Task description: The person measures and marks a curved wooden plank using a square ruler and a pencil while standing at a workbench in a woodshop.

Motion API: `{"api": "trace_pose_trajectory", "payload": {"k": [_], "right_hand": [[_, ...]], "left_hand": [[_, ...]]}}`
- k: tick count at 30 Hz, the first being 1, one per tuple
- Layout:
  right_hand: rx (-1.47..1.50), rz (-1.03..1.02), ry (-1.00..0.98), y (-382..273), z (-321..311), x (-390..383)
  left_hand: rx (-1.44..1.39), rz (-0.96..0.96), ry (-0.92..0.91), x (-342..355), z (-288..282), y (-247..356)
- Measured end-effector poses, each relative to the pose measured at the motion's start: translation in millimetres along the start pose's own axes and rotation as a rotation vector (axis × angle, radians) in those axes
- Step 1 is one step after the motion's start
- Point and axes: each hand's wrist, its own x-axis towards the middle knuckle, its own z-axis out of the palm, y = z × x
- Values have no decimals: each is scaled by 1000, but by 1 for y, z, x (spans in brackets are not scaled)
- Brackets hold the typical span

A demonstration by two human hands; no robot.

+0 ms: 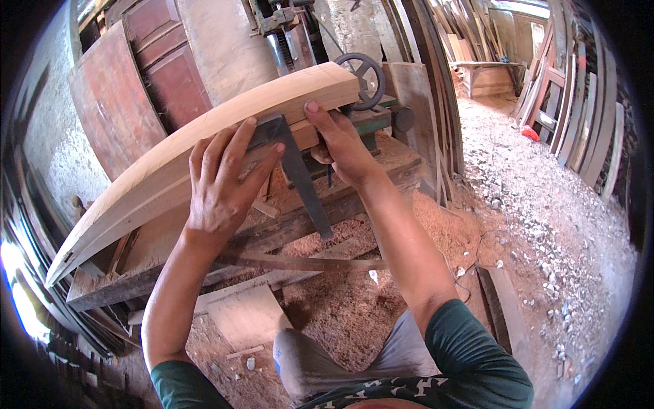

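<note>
A long, curved wooden board rests at a slant above a low workbench, its thick squared end to the right and its tapered end low on the left. Against its near face lies a dark L-shaped square, one arm pointing down toward me. My left hand is closed on the square, fingers along its upper arm and thumb near its corner. Close to the board's right end, my right hand grips the wood, thumb on the near face and other fingers underneath, partly hidden.
A machine with a round handwheel stands behind the board's right end. The wooden workbench has slats below it. Sawdust is heaped beside it, with gravelly ground further right. Door panels and upright planks line the walls.
</note>
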Motion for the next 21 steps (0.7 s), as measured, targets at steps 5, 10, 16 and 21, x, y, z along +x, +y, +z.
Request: {"api": "trace_pose_trajectory", "payload": {"k": [5, 10, 16, 21], "right_hand": [[-147, -78, 71, 5, -4, -4], [-422, -298, 270, 8, 6, -43], [-913, -846, 468, -18, 4, -92], [-568, -708, 329, -28, 3, -110]], "left_hand": [[31, 21, -25, 1, -2, -2], [20, 30, -15, 3, 1, -3], [3, 33, -2, 4, 1, -3], [13, 36, -18, 5, -1, -3]]}}
